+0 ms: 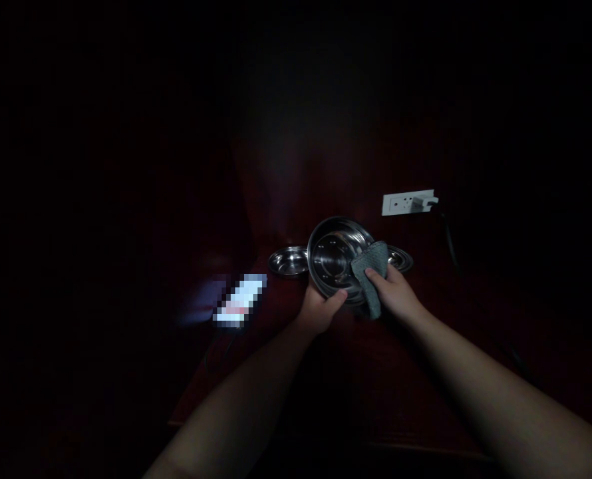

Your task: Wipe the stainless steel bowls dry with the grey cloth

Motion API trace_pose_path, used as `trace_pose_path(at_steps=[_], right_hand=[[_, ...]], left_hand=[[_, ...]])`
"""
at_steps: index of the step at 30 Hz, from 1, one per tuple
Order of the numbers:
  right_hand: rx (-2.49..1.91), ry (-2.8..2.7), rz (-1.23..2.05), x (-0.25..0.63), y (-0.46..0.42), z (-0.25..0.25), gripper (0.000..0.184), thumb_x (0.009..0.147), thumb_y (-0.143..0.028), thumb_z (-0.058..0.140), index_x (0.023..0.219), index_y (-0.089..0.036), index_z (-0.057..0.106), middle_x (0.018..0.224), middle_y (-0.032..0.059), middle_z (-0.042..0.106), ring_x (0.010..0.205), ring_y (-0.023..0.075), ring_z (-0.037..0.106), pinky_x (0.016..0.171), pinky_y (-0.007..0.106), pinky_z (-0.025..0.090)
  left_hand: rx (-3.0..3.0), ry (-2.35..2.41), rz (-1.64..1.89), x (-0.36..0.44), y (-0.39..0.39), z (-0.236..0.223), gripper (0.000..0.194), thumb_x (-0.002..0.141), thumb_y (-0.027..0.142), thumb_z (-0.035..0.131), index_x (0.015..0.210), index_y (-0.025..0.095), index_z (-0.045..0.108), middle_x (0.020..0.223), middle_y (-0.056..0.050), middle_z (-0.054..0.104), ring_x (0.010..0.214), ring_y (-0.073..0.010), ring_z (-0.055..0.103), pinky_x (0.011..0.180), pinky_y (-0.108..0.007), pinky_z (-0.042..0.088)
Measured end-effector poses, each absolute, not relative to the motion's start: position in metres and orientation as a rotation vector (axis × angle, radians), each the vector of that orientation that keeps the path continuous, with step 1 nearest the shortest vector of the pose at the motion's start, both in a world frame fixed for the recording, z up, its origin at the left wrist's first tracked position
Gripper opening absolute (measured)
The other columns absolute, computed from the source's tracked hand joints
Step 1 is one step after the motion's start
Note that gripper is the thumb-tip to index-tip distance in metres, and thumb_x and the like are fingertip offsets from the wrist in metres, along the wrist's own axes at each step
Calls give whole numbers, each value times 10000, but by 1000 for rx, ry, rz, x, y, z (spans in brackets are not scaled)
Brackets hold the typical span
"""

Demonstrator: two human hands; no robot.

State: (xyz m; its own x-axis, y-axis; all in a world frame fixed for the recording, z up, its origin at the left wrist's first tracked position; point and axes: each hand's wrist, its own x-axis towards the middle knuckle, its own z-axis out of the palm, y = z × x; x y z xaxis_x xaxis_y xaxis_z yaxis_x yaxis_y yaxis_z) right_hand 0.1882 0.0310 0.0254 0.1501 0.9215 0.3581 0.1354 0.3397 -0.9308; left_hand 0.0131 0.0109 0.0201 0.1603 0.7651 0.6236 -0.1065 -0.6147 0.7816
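A shiny metal bowl (332, 256) is tilted so that its inside faces me. My left hand (322, 309) grips its lower rim, thumb on the near edge and the other fingers hidden behind it. Over the bowl's right rim lies a grey-green cloth (370, 266), pinched by my right hand (396, 293) with the thumb on top. The fingers under the cloth are hidden. Behind the bowl on the left sits a shallow metal dish (289, 261), and another metal dish (400, 259) shows partly behind my right hand.
The dark red table (376, 392) ends at a near edge in front of me. A lit phone (240, 301), its screen blurred out, is at the left with a cable by it. A white wall socket (400, 203) holds a plug whose black cord (448, 239) hangs down. The surroundings are very dark.
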Motion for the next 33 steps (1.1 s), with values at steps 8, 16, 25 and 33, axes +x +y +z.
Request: trace_pose_path(at_steps=[8,16,25,33], right_hand=[[-1134,-1283,726,190,30,26,331,771,-489,540,945,-214,603,955,57,690,897,259,637,847,439,488],[-1181,-1213,666,191,32,27,339,769,-510,525,905,-208,598,905,64,688,855,257,638,798,421,504],[-1213,-991,600,188,28,38,340,712,-496,591,902,-218,544,886,57,653,830,240,630,740,381,518],[-1068,-956,619,189,24,43,283,715,-450,588,864,-213,544,772,23,614,692,172,585,652,314,485]], left_hand=[[1721,618,1542,13,12,19,545,731,374,672,1185,163,458,1269,-136,531,1198,-282,479,1054,-486,324],[1700,611,1516,14,8,21,560,718,351,687,1187,149,459,1263,-142,538,1197,-285,484,1048,-481,332],[1757,614,1455,14,7,21,521,720,332,677,1163,133,489,1205,-145,577,1171,-287,507,1033,-479,363],[1672,684,1510,14,9,20,608,705,327,695,1227,153,435,1265,-141,536,1193,-292,487,1046,-481,345]])
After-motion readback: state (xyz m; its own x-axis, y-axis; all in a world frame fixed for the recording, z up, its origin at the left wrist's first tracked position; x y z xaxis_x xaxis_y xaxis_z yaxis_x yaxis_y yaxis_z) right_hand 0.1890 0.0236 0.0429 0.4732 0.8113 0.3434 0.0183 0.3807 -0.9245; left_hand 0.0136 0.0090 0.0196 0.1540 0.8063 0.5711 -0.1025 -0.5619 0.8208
